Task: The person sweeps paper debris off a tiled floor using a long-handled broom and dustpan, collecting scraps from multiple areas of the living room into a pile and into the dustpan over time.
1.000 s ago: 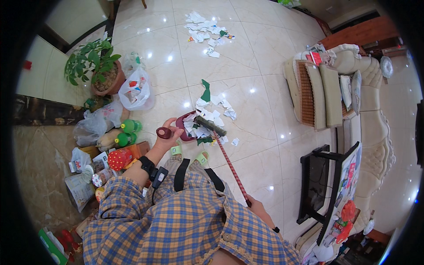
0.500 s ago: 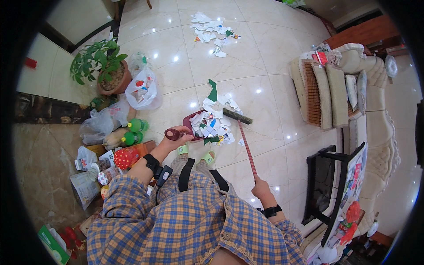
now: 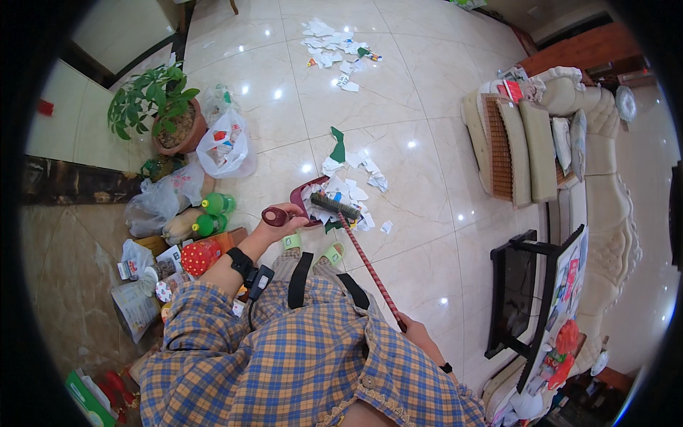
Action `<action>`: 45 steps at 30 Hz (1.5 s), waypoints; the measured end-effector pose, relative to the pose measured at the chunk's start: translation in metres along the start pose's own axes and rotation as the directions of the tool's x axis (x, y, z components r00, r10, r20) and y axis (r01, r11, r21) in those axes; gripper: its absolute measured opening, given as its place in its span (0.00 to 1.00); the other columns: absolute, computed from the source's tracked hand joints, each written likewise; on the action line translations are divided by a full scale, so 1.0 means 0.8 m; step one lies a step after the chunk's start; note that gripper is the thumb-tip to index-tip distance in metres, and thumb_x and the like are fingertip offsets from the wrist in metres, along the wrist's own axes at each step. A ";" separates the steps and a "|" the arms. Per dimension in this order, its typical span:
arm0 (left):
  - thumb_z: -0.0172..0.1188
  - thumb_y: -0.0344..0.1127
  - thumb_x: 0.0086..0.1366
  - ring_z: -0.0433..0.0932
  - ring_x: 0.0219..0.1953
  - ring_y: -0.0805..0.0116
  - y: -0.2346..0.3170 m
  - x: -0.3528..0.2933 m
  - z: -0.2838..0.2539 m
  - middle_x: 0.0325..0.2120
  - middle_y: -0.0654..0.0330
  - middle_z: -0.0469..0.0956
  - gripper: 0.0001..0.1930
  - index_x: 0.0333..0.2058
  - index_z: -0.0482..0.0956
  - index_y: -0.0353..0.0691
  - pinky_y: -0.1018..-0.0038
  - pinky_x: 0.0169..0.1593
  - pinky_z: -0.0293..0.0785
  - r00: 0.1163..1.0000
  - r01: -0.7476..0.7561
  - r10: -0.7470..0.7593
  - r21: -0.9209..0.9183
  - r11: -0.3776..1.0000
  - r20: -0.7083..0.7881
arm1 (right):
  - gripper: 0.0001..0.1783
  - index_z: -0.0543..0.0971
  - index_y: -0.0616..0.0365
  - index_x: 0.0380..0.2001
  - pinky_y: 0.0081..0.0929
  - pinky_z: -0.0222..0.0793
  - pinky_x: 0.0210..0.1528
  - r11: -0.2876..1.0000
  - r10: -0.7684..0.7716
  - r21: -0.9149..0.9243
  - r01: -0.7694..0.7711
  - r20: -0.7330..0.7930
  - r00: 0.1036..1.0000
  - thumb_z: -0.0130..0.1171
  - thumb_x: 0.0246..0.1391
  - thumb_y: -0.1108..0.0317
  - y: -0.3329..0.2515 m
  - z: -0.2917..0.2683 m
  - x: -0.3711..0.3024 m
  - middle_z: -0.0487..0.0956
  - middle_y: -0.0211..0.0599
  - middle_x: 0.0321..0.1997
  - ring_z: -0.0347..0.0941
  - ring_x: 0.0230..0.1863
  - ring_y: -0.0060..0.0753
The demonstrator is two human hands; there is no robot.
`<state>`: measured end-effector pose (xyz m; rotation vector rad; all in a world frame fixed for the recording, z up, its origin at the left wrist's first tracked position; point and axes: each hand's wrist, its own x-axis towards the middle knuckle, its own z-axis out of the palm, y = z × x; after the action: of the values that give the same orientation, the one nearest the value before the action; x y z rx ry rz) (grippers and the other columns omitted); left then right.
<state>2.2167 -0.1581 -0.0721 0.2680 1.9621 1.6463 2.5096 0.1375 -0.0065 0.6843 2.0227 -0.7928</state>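
Note:
My left hand [image 3: 285, 221] is wrapped round the dark red handle of a dustpan [image 3: 299, 191], which rests on the floor in front of my feet. My right hand [image 3: 415, 333] grips the red striped stick of a broom [image 3: 369, 268]. The broom's green-grey bristle head [image 3: 336, 206] lies over the torn paper [image 3: 346, 188] at the dustpan's mouth, hiding part of it. White scraps sit in the pan and spread beyond its right side. A green scrap [image 3: 337, 144] lies on the floor farther off.
A second heap of torn paper [image 3: 334, 46] lies on the tiles farther ahead. To the left are a potted plant [image 3: 178, 132], a white plastic bag [image 3: 226, 151] and green bottles [image 3: 217, 204]. A black-framed table [image 3: 530, 299] and a cream sofa [image 3: 603, 206] stand at the right.
The broom head has moved left, from the right side of the scraps to over the dustpan's mouth. My right hand has come lower and nearer my body. The left hand still holds the dustpan.

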 end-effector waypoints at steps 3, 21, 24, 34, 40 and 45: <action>0.61 0.34 0.47 0.67 0.18 0.79 -0.003 0.002 -0.003 0.18 0.65 0.70 0.10 0.26 0.73 0.36 0.82 0.21 0.63 1.000 0.022 -0.022 0.032 0.999 0.011 | 0.32 0.63 0.49 0.49 0.32 0.65 0.41 0.999 0.054 0.006 -0.054 -0.030 0.998 0.46 0.33 0.76 0.008 -0.008 -0.009 0.73 0.48 0.36 0.69 0.39 0.47; 0.62 0.35 0.45 0.70 0.26 0.74 -0.023 0.013 -0.008 0.23 0.61 0.72 0.13 0.29 0.73 0.35 0.79 0.30 0.67 0.998 -0.055 0.046 0.189 0.980 0.049 | 0.34 0.56 0.59 0.52 0.37 0.67 0.35 0.888 0.056 -0.458 -0.037 0.028 0.998 0.47 0.35 0.75 -0.022 -0.025 0.059 0.73 0.53 0.28 0.70 0.32 0.48; 0.62 0.34 0.44 0.70 0.27 0.73 -0.028 0.013 -0.013 0.24 0.60 0.73 0.14 0.30 0.72 0.35 0.79 0.31 0.67 0.997 -0.062 0.055 0.154 0.986 0.051 | 0.34 0.57 0.57 0.52 0.36 0.66 0.35 0.931 0.000 -0.364 0.009 0.026 1.000 0.46 0.34 0.76 -0.016 -0.021 0.049 0.73 0.53 0.29 0.70 0.33 0.49; 0.65 0.33 0.41 0.71 0.27 0.71 -0.046 0.016 -0.011 0.23 0.60 0.72 0.13 0.27 0.73 0.36 0.77 0.30 0.68 0.951 -0.306 0.309 0.208 0.929 0.020 | 0.29 0.64 0.50 0.46 0.36 0.65 0.37 0.992 0.065 -0.095 -0.079 -0.140 0.988 0.46 0.33 0.75 0.034 -0.028 -0.018 0.73 0.52 0.31 0.68 0.35 0.52; 0.62 0.32 0.45 0.70 0.22 0.77 -0.021 0.011 -0.016 0.18 0.65 0.72 0.07 0.21 0.73 0.37 0.81 0.26 0.66 0.996 -0.076 0.079 0.083 0.994 -0.037 | 0.31 0.64 0.55 0.48 0.29 0.68 0.27 0.993 0.106 0.075 -0.095 -0.163 0.981 0.49 0.33 0.75 0.041 -0.020 -0.003 0.74 0.47 0.27 0.72 0.23 0.38; 0.58 0.28 0.49 0.69 0.25 0.80 0.061 -0.009 -0.041 0.26 0.64 0.74 0.05 0.25 0.73 0.35 0.82 0.30 0.67 0.996 -0.084 0.074 -0.222 0.971 -0.055 | 0.32 0.64 0.55 0.49 0.24 0.66 0.20 0.936 0.235 0.296 -0.190 -0.126 0.964 0.51 0.33 0.77 0.041 -0.022 0.009 0.73 0.40 0.25 0.69 0.17 0.29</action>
<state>2.1957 -0.1782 -0.0202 0.2255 1.7983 1.9226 2.5200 0.1733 -0.0140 1.1437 1.9506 -0.9291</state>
